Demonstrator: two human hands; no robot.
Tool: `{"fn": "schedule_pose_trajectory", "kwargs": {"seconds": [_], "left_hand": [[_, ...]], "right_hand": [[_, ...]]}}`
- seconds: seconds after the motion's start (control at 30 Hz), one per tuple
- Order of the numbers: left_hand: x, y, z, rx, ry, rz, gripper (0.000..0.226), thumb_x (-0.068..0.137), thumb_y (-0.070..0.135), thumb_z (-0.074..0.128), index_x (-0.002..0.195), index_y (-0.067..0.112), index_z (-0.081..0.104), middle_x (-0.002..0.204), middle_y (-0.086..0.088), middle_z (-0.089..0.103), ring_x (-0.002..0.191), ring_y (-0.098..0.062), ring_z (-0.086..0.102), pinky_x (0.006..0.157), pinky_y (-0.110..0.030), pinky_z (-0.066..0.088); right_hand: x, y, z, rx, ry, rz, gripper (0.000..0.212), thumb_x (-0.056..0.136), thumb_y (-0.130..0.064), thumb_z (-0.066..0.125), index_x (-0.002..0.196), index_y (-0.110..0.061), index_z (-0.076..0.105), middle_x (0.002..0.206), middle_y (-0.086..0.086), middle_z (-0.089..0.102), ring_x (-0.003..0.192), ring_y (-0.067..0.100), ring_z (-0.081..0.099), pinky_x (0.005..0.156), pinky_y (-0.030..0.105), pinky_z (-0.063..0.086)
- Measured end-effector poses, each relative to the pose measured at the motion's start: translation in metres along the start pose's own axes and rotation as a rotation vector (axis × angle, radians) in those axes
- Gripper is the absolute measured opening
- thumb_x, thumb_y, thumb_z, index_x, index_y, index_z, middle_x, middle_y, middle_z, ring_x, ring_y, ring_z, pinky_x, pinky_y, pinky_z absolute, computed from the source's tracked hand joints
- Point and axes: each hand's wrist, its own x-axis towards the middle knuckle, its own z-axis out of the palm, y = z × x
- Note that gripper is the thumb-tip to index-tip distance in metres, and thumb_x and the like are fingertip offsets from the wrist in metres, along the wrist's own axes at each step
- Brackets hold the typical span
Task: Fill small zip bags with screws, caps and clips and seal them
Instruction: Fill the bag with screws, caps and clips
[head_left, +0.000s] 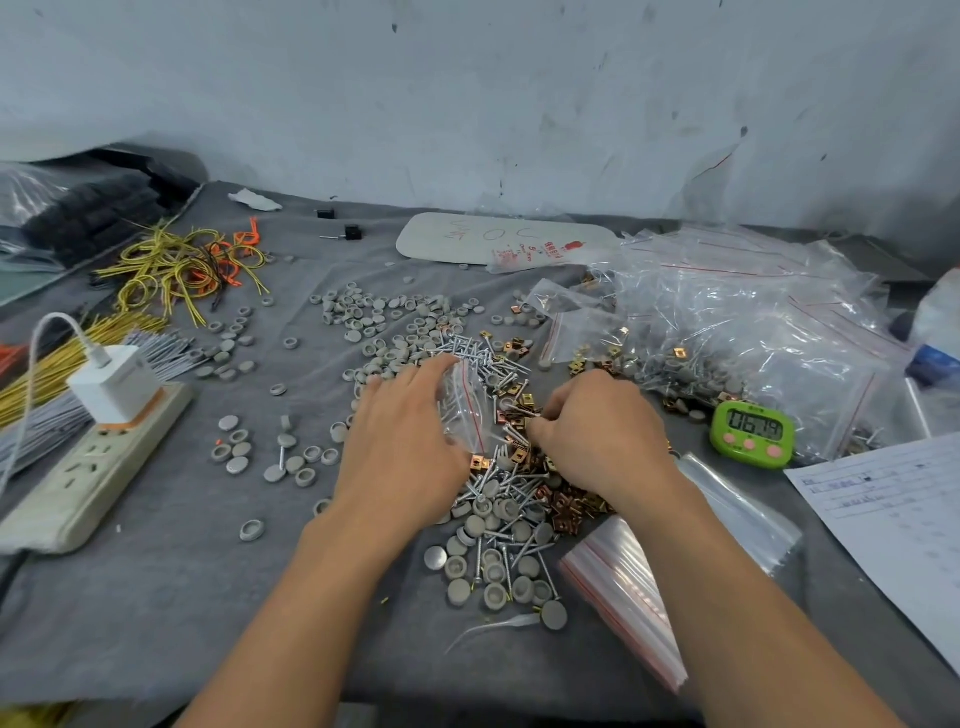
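Grey felt-like cloth (156, 597) over the table, scuffed pale wall behind. At centre, left hand (400, 447) gripping a small clear zip bag (465, 410) with a red seal line, over a heap of silver screws (488, 358). Just beside it toward 3 o'clock, right hand (597, 431), fingers curled, pinching among square copper clips (566, 506). Round grey caps (395, 322) scattered toward 12 and 6 o'clock. Glossy filled bags (753, 322) piled at 2 o'clock. Green timer (753, 431) at 3 o'clock, display starting "06".

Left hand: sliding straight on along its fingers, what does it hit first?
Likely the heap of silver metal screws just beyond the small clear zip bag that the left hand holds; depth is unclear.
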Motion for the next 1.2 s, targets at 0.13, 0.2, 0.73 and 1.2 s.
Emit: {"fn": "schedule_pose_trajectory", "kwargs": {"seconds": [0.13,0.2,0.73,1.2], "left_hand": [[-0.001,-0.002,-0.003,-0.045,0.03,-0.009,0.079,0.078,0.009,0.065,0.149,0.036,0.041,0.107,0.021,0.041,0.096,0.003,0.024,0.12,-0.045,0.033],[-0.002,-0.002,-0.003,-0.04,0.043,0.008,0.08,0.076,0.008,0.067,0.147,0.034,0.044,0.106,0.02,0.044,0.093,0.004,0.022,0.119,-0.046,0.035],[-0.001,0.019,0.01,-0.133,0.041,0.234,0.045,0.063,0.019,0.063,0.105,0.034,0.066,0.092,0.015,0.066,0.091,-0.009,0.058,0.103,-0.005,0.017],[-0.006,0.02,0.004,-0.174,0.079,0.197,0.045,0.074,0.005,0.07,0.111,0.03,0.07,0.102,0.013,0.07,0.094,-0.001,0.048,0.114,-0.041,0.037]], "right_hand": [[0.003,0.002,0.002,-0.046,0.067,-0.014,0.017,0.091,-0.026,0.059,0.078,-0.024,0.069,0.07,-0.006,0.066,0.076,0.021,0.064,0.085,0.035,0.048],[0.004,0.003,0.0,0.197,0.083,-0.047,0.026,0.094,-0.024,0.061,0.068,-0.027,0.066,0.06,-0.013,0.063,0.064,0.008,0.061,0.072,0.027,0.051],[0.001,-0.022,0.012,0.527,-0.092,-0.171,0.043,0.084,-0.022,0.07,0.044,-0.037,0.064,0.047,-0.018,0.06,0.049,-0.004,0.055,0.043,0.01,0.036],[0.001,-0.015,0.0,0.443,-0.335,-0.241,0.046,0.095,-0.034,0.059,0.049,-0.038,0.065,0.039,-0.014,0.046,0.04,0.004,0.041,0.04,0.015,0.027]]}}
